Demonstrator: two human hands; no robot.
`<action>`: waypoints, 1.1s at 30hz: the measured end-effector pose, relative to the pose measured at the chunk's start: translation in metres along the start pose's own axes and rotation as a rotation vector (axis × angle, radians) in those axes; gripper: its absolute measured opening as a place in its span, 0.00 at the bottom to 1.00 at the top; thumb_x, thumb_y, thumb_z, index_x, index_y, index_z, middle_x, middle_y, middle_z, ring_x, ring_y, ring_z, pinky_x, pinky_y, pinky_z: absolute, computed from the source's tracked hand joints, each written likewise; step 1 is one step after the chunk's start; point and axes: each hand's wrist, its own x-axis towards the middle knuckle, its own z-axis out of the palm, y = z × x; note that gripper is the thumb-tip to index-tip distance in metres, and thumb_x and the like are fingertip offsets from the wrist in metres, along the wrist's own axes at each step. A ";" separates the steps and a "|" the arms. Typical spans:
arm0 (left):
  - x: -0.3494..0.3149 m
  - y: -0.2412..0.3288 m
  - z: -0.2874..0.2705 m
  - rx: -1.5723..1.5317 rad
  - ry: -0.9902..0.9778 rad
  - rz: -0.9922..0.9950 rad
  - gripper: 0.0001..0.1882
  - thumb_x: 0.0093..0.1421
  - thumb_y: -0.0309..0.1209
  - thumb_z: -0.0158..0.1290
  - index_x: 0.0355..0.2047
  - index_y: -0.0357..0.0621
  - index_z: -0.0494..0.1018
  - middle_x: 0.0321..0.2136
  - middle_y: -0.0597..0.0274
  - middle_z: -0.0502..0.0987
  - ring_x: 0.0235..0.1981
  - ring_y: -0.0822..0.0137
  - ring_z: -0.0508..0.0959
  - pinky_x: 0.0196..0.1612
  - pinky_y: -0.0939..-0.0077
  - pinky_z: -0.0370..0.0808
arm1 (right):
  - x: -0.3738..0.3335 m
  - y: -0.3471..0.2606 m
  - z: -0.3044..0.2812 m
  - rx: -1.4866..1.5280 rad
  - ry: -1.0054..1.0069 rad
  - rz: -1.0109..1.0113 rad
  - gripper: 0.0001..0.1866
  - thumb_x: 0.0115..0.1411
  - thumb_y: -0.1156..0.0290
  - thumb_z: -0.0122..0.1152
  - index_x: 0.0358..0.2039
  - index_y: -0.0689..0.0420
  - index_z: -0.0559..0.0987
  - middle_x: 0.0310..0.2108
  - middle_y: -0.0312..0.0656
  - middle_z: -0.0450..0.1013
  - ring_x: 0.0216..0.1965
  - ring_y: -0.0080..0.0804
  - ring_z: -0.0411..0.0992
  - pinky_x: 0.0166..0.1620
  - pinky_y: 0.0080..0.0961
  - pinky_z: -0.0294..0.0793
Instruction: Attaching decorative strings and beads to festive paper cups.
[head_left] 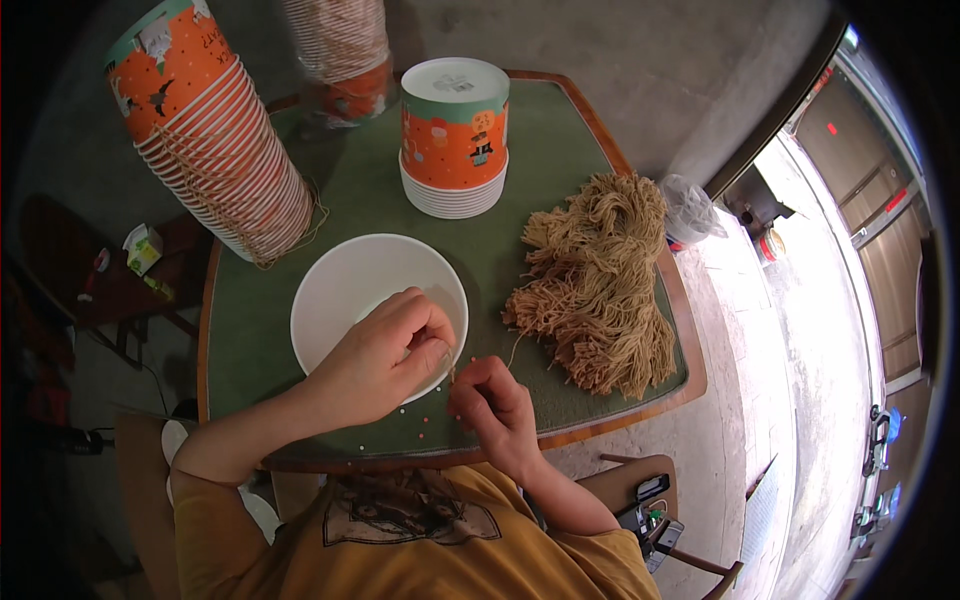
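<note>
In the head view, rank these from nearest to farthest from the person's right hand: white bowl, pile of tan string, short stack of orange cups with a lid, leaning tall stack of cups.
From the right hand:
1. White bowl, just to its left.
2. Pile of tan string, to the right and beyond.
3. Short stack of orange cups, at the table's far side.
4. Leaning tall stack of cups, far left.

The person wears a mustard-yellow T-shirt (420,545) with a dark chest print.

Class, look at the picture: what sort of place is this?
Probably a small home or garage workshop for piecework: stacks of orange paper cups, a heap of tan string on a green-topped table, concrete floor.
</note>
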 end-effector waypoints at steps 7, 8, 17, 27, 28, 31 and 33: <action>-0.002 0.002 0.004 -0.063 -0.011 -0.035 0.02 0.60 0.21 0.48 0.33 0.39 0.66 0.30 0.60 0.68 0.32 0.63 0.70 0.37 0.71 0.69 | 0.000 0.015 0.004 -0.078 0.019 -0.085 0.02 0.62 0.78 0.52 0.32 0.59 0.70 0.22 0.34 0.68 0.25 0.18 0.65 0.29 0.19 0.66; -0.002 0.000 0.005 -0.042 0.002 -0.007 0.02 0.61 0.22 0.48 0.33 0.39 0.65 0.31 0.59 0.68 0.33 0.61 0.70 0.37 0.69 0.69 | 0.000 0.016 0.006 -0.078 0.019 -0.086 0.02 0.62 0.78 0.52 0.32 0.59 0.70 0.22 0.34 0.68 0.25 0.18 0.65 0.29 0.19 0.66; -0.009 0.017 -0.007 0.267 0.012 0.150 0.07 0.58 0.24 0.54 0.34 0.41 0.66 0.33 0.57 0.70 0.37 0.55 0.71 0.43 0.67 0.69 | 0.002 0.025 0.022 0.144 0.105 -0.029 0.04 0.63 0.77 0.50 0.30 0.58 0.68 0.22 0.31 0.65 0.26 0.15 0.62 0.30 0.16 0.63; -0.057 -0.002 -0.027 1.040 0.115 0.463 0.15 0.50 0.27 0.56 0.39 0.39 0.71 0.35 0.58 0.72 0.37 0.60 0.74 0.43 0.65 0.72 | 0.007 0.026 0.027 0.024 -0.118 0.004 0.02 0.63 0.76 0.55 0.33 0.59 0.71 0.24 0.27 0.65 0.26 0.11 0.61 0.29 0.14 0.64; -0.057 -0.010 -0.031 1.144 0.202 0.525 0.15 0.50 0.27 0.55 0.39 0.39 0.71 0.36 0.58 0.72 0.37 0.61 0.75 0.44 0.65 0.73 | 0.010 0.024 0.032 0.011 -0.159 0.003 0.02 0.63 0.76 0.56 0.34 0.59 0.72 0.24 0.27 0.66 0.26 0.11 0.61 0.29 0.14 0.64; -0.062 -0.040 -0.040 1.197 0.299 0.575 0.14 0.51 0.27 0.55 0.40 0.41 0.71 0.38 0.59 0.72 0.42 0.60 0.74 0.46 0.64 0.73 | 0.012 0.034 0.043 -0.012 -0.206 0.037 0.04 0.63 0.74 0.58 0.35 0.59 0.72 0.24 0.28 0.66 0.25 0.11 0.60 0.28 0.15 0.64; -0.074 -0.057 -0.043 1.189 0.381 0.586 0.17 0.49 0.25 0.57 0.42 0.44 0.71 0.40 0.60 0.72 0.44 0.59 0.73 0.46 0.63 0.73 | 0.011 0.031 0.049 -0.074 -0.239 0.042 0.04 0.63 0.74 0.59 0.35 0.59 0.73 0.24 0.30 0.67 0.25 0.13 0.62 0.28 0.16 0.65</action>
